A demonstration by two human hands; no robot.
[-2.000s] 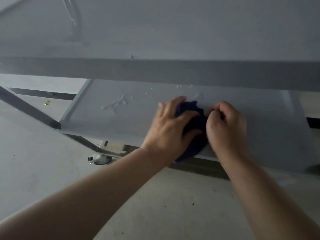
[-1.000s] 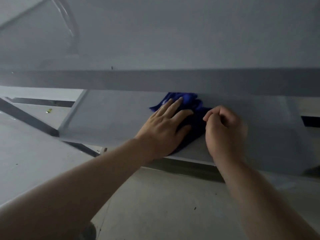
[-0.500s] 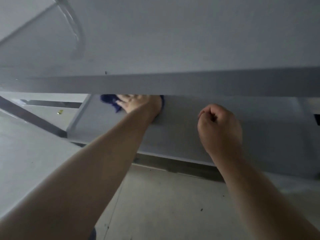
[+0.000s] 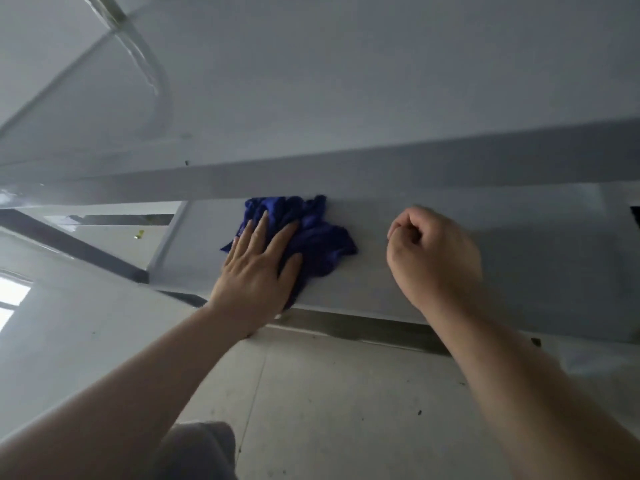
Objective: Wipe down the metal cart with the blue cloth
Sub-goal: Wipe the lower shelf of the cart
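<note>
Both hands are down at the lower shelf [image 4: 536, 271] of the cart [image 4: 415, 169]. My left hand [image 4: 258, 268] lies flat, fingers straight and slightly spread, pressing the blue cloth [image 4: 317, 237] onto that shelf. The cloth is bunched up; it sticks out past my fingertips and to the right of my thumb, and its far edge reaches the front rim of the top shelf [image 4: 346, 81]. My right hand [image 4: 433, 258] is curled into a fist to the right of the cloth, apart from it and holding nothing I can see. I cannot tell whether it rests on the shelf or hangs just over it. A curved handle [image 4: 145, 60] rises at the cart's far left end. Below me is a pale, speckled floor [image 4: 329, 393], with a small yellow thing [image 4: 139, 233] lying on it beyond the shelf's left end.
</note>
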